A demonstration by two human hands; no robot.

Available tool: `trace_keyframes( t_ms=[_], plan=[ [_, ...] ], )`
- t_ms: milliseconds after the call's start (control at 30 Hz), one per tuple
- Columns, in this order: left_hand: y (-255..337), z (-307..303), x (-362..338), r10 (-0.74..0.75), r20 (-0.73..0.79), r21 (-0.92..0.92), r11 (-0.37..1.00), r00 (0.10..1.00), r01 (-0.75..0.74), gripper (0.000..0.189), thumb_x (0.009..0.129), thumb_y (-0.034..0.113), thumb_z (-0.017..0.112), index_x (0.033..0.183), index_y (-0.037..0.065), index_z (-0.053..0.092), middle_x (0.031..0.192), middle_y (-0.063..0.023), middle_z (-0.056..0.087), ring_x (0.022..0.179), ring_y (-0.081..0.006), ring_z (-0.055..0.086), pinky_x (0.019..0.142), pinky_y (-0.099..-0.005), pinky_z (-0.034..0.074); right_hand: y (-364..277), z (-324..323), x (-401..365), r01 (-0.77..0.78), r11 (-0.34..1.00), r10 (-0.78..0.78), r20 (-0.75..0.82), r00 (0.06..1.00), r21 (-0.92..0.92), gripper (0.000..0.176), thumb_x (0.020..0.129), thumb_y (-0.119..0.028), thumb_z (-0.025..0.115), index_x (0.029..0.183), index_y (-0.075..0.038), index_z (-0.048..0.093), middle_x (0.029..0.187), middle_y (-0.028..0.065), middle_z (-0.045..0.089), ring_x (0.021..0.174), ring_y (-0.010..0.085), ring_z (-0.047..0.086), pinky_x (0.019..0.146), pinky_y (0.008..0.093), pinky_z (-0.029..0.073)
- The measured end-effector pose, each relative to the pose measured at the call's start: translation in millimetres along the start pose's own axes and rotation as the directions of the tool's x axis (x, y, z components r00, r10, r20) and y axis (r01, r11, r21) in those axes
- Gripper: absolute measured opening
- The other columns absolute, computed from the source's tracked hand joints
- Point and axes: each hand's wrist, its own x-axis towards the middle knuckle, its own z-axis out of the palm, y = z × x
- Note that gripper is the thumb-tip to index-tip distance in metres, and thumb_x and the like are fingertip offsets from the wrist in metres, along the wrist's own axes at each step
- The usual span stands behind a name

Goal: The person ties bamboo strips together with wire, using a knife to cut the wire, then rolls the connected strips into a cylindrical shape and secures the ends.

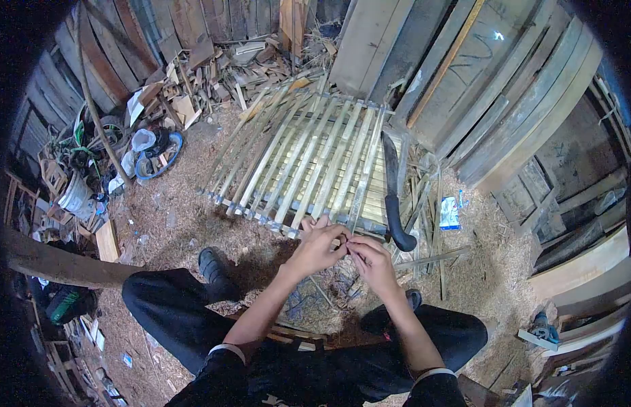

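the person sits low, knees in black trousers [173,305] spread wide, one black shoe [210,261] planted on the sawdust-strewn floor [180,224]. between the knees the two bare hands meet fingertip to fingertip. the left hand [317,247] has its grip closed in a pinch, and the right hand [373,264] pinches closed against it from the other side. whatever they hold between them is too small to make out, perhaps a thin strip. directly ahead of both grips, touching or just beyond the left fingertips, lies the near edge of a flat panel of pale split-bamboo slats [308,163]. its slats run lengthwise away from the person and lean slightly to the right, fixed across darker cross-pieces. the left hand is the nearer to the slat ends, and the right sits a little lower and further back. just beside the panel's right edge a long knife with a black handle [397,227] lies on the floor, handle toward the person, blade pointing away along the slats. near it, further right, is a small blue packet [449,212]. beyond the panel's far end is a heap of wood offcuts [213,61], and grey planks [505,102] lean at the far right. at the far left are a blue ring [167,157] and a white bucket [74,193].
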Motion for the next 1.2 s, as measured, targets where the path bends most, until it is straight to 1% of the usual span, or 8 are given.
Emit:
trace_keyframes(
  t_ms=[67,133,233,567,800,967,1067,1200],
  plan=[
    [0,3,-1,0.026,-0.018,0.053,0.998,1.0,-0.025,0.021,0.081,0.017,0.076,0.101,0.015,0.072,0.09,0.0014,0.068,0.095,-0.0209,0.055,0.089,-0.0421,0.027,-3,1,0,0.003,1.0,-0.003,-0.02,1.0,0.02,0.022,0.081,0.006,0.075,0.102,0.0,0.073,0.106,0.0133,0.071,0.102,0.0282,0.069,0.088,0.035,0.055],
    [-1,7,-2,0.137,-0.046,0.139,0.982,0.99,-0.13,0.018,0.083,0.017,0.072,0.099,0.01,0.072,0.093,-0.0054,0.067,0.102,-0.0241,0.052,0.093,-0.0471,0.027,-6,0,-1,0.004,0.999,-0.003,-0.042,0.999,0.038,0.022,0.081,0.006,0.075,0.103,0.0,0.074,0.106,0.0129,0.071,0.101,0.0278,0.069,0.088,0.0349,0.055],
    [-1,10,-5,0.154,-0.067,0.181,0.973,0.986,-0.139,0.021,0.082,0.018,0.073,0.102,0.012,0.074,0.095,-0.0035,0.068,0.101,-0.0231,0.053,0.095,-0.049,0.026,-4,-1,-3,-0.049,0.994,0.053,-0.04,0.998,0.094,0.022,0.081,0.006,0.075,0.102,0.0,0.075,0.106,0.0119,0.071,0.101,0.027,0.069,0.088,0.0349,0.055],
    [-5,7,-4,0.077,-0.06,0.074,0.995,0.995,-0.072,0.023,0.078,0.023,0.079,0.1,0.016,0.077,0.087,0.0023,0.068,0.099,-0.0209,0.052,0.096,-0.0482,0.025,7,-3,-5,-0.011,0.99,0.013,-0.013,1.0,0.144,0.022,0.081,0.006,0.076,0.102,-0.002,0.076,0.106,0.0115,0.071,0.097,0.024,0.069,0.083,0.0327,0.055],
    [-13,-9,-4,0.13,-0.006,0.167,0.978,0.991,-0.127,0.016,0.081,0.022,0.079,0.096,0.017,0.077,0.089,0.0041,0.069,0.1,-0.0205,0.053,0.096,-0.0489,0.025,6,-4,-5,-0.107,0.967,0.109,0.004,0.994,0.23,0.02,0.082,0.005,0.076,0.101,-0.001,0.076,0.105,0.0118,0.071,0.097,0.0234,0.068,0.082,0.0321,0.054],
    [-11,-12,-3,0.158,0.001,0.223,0.962,0.987,-0.155,0.013,0.08,0.02,0.079,0.091,0.016,0.075,0.095,0.0045,0.07,0.1,-0.0207,0.054,0.096,-0.0481,0.026,10,0,-4,-0.071,0.977,0.077,-0.025,0.997,0.203,0.017,0.082,0.004,0.075,0.099,0.001,0.074,0.103,0.0127,0.071,0.095,0.0255,0.07,0.085,0.0347,0.054],
    [-8,-5,-3,0.197,-0.062,0.105,0.976,0.978,-0.19,0.013,0.076,0.019,0.079,0.085,0.014,0.071,0.098,0.0049,0.069,0.101,-0.0201,0.054,0.096,-0.0478,0.025,4,-2,-4,-0.096,0.968,0.097,0.007,0.995,0.231,0.017,0.083,0.004,0.075,0.099,0.0,0.074,0.104,0.0124,0.072,0.097,0.0245,0.07,0.086,0.0342,0.054],
    [-12,5,-3,0.099,-0.073,0.018,0.995,0.992,-0.098,0.017,0.074,0.019,0.08,0.083,0.013,0.068,0.097,0.0058,0.069,0.101,-0.0188,0.054,0.096,-0.0452,0.025,1,1,-6,-0.108,0.965,0.109,0.011,0.994,0.24,0.017,0.083,0.005,0.074,0.1,0.0,0.074,0.107,0.0127,0.073,0.102,0.0235,0.07,0.089,0.0336,0.054]
  ],
)
